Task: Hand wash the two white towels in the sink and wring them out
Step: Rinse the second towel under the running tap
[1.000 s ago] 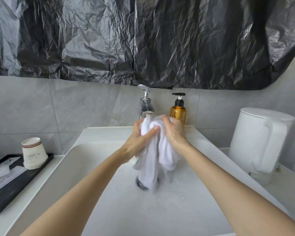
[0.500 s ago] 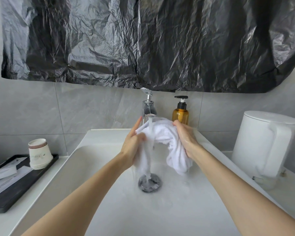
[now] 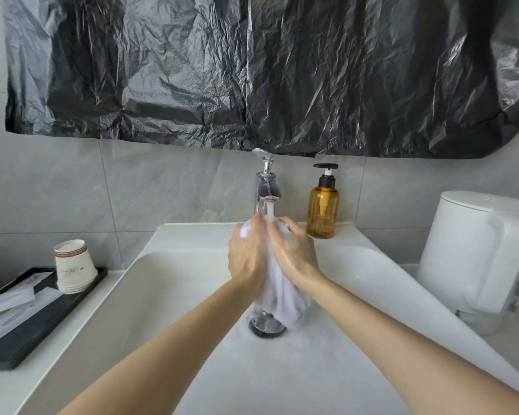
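Observation:
A wet white towel is bunched between my two hands under the running chrome faucet. My left hand grips its left side and my right hand grips its right side, palms close together. The towel's lower end hangs down over the drain of the white sink. Water streams from the spout onto the top of the towel. A second towel is not visible.
An amber pump bottle stands right of the faucet. A white kettle sits on the right counter. At the left, stacked paper cups stand on a black tray. Black plastic sheeting covers the wall above.
My hands were spread apart with the towel stretched between them half a second ago. They have come back together, bunching the towel under the water stream.

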